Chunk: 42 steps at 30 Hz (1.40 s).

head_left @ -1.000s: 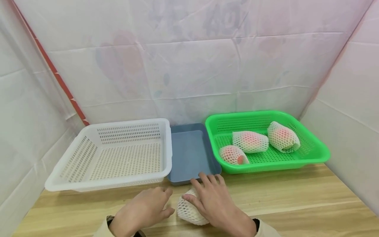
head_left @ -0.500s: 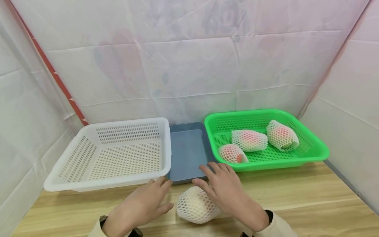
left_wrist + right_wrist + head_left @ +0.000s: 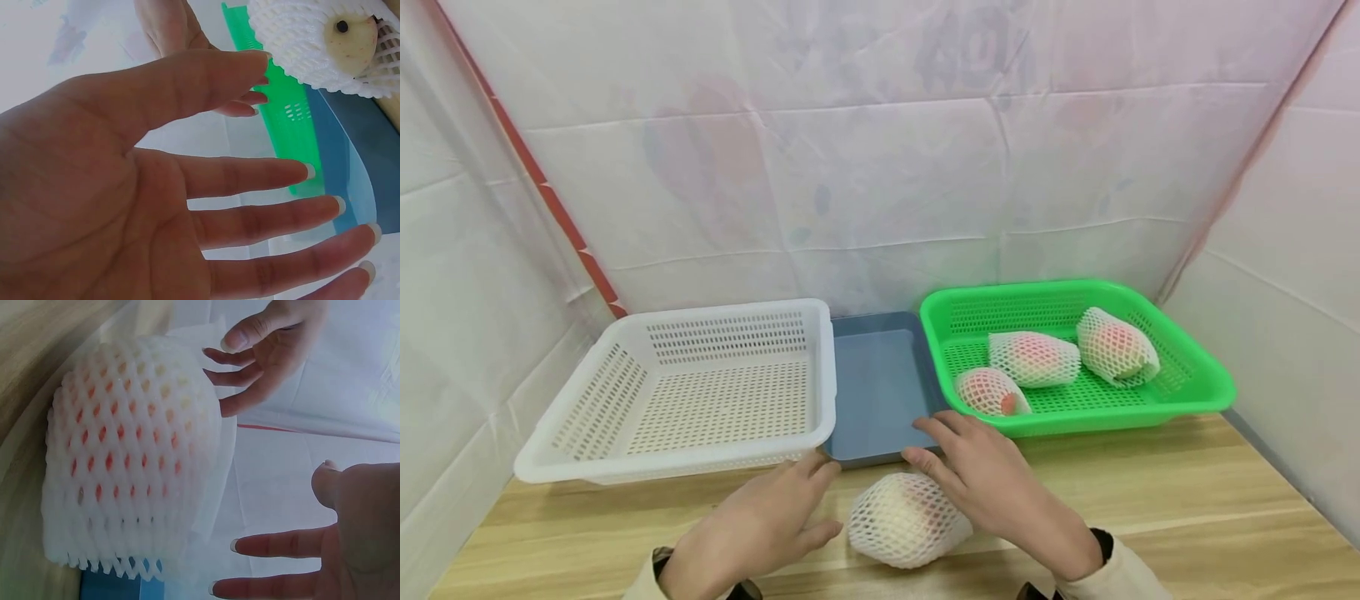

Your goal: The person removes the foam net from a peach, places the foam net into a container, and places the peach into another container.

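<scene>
Your head view is bright and evenly lit, with soft light and only faint shadows on the tabletop. The white sheet takes a pinkish cast toward the upper right of the frame, and the green basket looks strongly saturated. In your left wrist view, the upper left washes out pale, while your left fingers look dim. Your right wrist view is hazy: the netted fruit at left lacks crisp detail, your right fingers are shaded, and a bright patch glows at the upper right edge.
</scene>
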Each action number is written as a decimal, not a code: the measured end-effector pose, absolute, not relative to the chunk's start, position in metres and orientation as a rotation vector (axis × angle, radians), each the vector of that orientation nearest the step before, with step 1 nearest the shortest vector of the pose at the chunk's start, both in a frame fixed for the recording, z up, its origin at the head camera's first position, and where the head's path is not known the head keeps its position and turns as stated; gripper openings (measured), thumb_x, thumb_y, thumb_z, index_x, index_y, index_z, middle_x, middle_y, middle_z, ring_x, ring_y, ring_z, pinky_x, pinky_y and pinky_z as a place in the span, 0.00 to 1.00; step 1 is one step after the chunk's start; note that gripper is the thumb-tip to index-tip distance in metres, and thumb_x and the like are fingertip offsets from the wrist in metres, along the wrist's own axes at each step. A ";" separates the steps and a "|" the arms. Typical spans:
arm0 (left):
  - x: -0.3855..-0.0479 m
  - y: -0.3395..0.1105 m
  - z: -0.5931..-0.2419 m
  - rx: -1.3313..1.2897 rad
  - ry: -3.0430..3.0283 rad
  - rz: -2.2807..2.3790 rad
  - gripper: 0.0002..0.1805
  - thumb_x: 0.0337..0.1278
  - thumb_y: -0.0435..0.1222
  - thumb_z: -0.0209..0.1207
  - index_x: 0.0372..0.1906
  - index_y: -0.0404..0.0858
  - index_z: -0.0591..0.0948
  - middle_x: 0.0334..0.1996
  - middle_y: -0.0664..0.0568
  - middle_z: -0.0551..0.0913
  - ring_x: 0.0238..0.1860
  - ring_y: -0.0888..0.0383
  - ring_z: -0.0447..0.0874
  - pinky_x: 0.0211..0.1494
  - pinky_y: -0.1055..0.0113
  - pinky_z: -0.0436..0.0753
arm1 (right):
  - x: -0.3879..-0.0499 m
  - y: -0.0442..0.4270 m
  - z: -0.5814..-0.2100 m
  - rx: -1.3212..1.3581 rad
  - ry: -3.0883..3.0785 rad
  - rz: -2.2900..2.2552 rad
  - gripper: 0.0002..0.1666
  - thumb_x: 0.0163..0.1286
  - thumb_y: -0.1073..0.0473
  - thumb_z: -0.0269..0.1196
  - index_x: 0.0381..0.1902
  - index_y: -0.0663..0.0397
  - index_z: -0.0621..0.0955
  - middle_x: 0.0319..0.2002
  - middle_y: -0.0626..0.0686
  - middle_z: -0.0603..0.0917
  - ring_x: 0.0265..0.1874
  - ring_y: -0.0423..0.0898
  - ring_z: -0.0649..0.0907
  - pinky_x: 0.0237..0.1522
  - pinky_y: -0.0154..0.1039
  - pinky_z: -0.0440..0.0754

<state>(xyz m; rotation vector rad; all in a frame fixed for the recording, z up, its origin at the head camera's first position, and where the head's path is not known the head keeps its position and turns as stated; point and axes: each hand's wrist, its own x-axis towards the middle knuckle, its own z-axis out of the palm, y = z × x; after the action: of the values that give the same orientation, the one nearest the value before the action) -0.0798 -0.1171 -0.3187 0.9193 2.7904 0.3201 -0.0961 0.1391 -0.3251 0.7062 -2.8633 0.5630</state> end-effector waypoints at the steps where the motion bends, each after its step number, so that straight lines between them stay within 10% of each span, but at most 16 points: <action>1: -0.080 -0.117 -0.319 0.915 2.790 0.317 0.30 0.58 0.48 0.63 0.60 0.34 0.73 0.55 0.45 0.75 0.51 0.47 0.78 0.49 0.53 0.80 | -0.096 0.140 -0.325 0.705 -2.867 0.571 0.30 0.74 0.38 0.48 0.55 0.53 0.80 0.51 0.54 0.81 0.50 0.52 0.81 0.49 0.51 0.81; 42: -0.081 -0.114 -0.315 0.716 2.690 0.282 0.35 0.59 0.50 0.62 0.65 0.33 0.71 0.67 0.38 0.66 0.65 0.37 0.67 0.64 0.45 0.70 | -0.098 0.149 -0.318 0.793 -3.062 0.560 0.37 0.71 0.31 0.46 0.61 0.52 0.76 0.56 0.58 0.79 0.54 0.57 0.80 0.46 0.56 0.80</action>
<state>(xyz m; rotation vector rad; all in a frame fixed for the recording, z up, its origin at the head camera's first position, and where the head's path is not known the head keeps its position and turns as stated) -0.0808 -0.1140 -0.3147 0.7160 2.6898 0.2817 -0.0978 0.1489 -0.3175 0.7929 -3.0622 0.5597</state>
